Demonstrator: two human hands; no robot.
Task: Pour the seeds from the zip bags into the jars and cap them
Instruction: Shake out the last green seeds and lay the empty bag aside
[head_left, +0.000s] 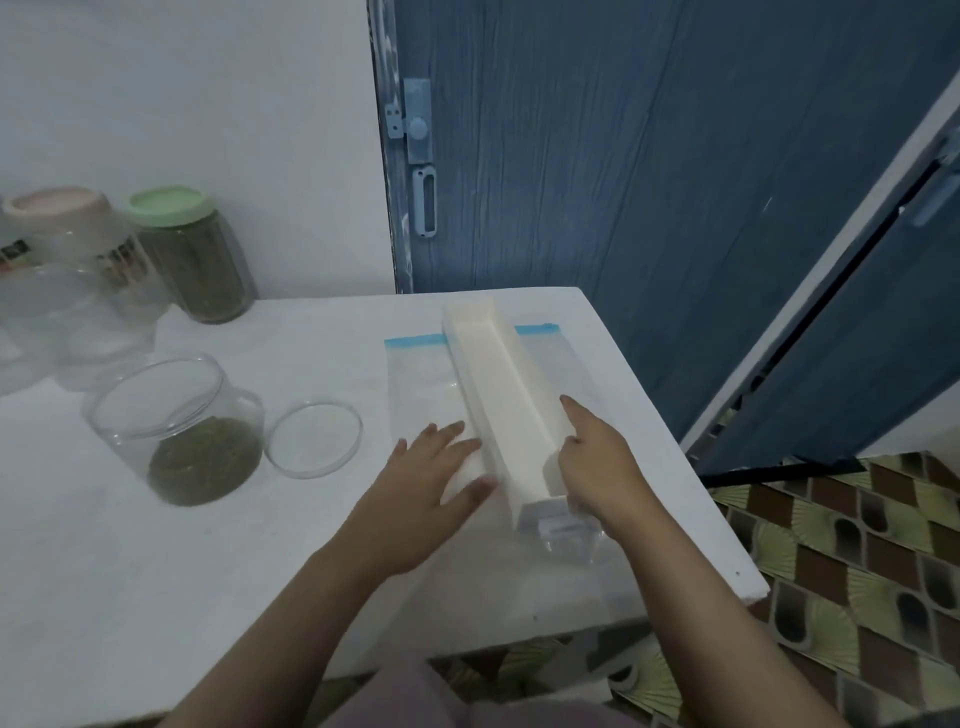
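Two big things fill the view: the blue door at the back and the white table in front of you. On the table lies an empty zip bag with a blue strip, flat under a long white tray. Your left hand lies flat with straight fingers, touching the tray's left side. Your right hand rests against the tray's right side, pointer finger out; you cannot tell if the other fingers curl round it. Far left, near the wall, a green-lid jar full of seeds stands closed, beside a pink-lid jar that is blurred. Closer to you, the open jar holds green seeds at the bottom, and its clear lid lies just beside it. That jar still needs its cap. Be careful: if you slide the tray fast to the left, your arm could bump the open jar and spill the seeds. The tray also sits near the table's right edge, so a push that way could drop it on the floor.
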